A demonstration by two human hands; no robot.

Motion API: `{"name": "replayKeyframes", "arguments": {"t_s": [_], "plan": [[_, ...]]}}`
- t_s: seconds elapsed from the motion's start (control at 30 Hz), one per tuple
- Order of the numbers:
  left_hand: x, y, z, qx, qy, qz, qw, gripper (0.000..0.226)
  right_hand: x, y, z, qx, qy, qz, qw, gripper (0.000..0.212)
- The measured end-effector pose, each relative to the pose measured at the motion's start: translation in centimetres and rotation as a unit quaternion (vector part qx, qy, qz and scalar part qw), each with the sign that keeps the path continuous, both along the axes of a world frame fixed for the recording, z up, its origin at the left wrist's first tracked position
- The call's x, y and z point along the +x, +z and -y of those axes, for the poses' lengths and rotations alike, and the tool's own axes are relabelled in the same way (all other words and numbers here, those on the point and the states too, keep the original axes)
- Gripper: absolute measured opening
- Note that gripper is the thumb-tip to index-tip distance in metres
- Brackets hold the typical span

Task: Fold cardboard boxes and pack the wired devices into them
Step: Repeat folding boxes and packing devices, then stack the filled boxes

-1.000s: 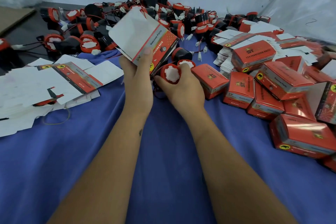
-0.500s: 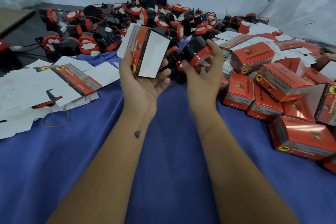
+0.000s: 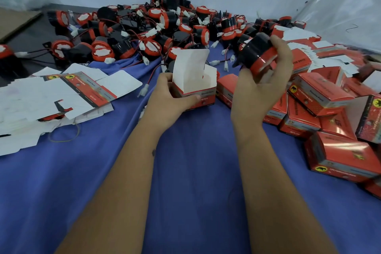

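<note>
Left hand gripping upright open-topped box on blue cloth, right hand clutching black-and-red wired device raised just right of the box

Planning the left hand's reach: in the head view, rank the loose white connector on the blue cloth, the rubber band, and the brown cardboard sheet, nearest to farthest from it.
1. White connector, just left of the left hand.
2. Rubber band, lower left.
3. Brown cardboard sheet, far left corner.

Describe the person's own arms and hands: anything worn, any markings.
Both forearms are bare, with no sleeves in view. The left hand and right hand wear no gloves, and no rings or watch show. A small dark mark sits on the left forearm near the wrist.
</note>
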State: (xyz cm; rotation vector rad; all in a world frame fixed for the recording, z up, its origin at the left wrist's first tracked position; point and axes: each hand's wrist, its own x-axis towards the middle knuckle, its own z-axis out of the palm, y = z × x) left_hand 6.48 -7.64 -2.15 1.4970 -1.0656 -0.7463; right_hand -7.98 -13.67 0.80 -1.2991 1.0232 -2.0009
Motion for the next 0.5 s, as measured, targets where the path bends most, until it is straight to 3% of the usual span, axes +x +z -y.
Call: {"name": "replayKeyframes", "arguments": {"t_s": [0.13, 0.27, 0.5], "plan": [[0.4, 0.0, -0.1, -0.010, -0.023, 0.001, 1.000, 0.061, 1.3, 0.1, -1.3, -0.112, 0.070, -0.099, 0.986, 0.065], [0.9, 0.1, -0.3, -0.027, -0.059, -0.014, 0.998, 0.061, 2.1, -0.1, -1.9, -0.115, 0.162, -0.215, 0.956, 0.068], [1.2, 0.1, -0.1, -0.028, -0.067, 0.033, 0.997, 0.059, 2.3, 0.0, -2.7, -0.093, 0.105, -0.477, 0.867, 0.065]]}}
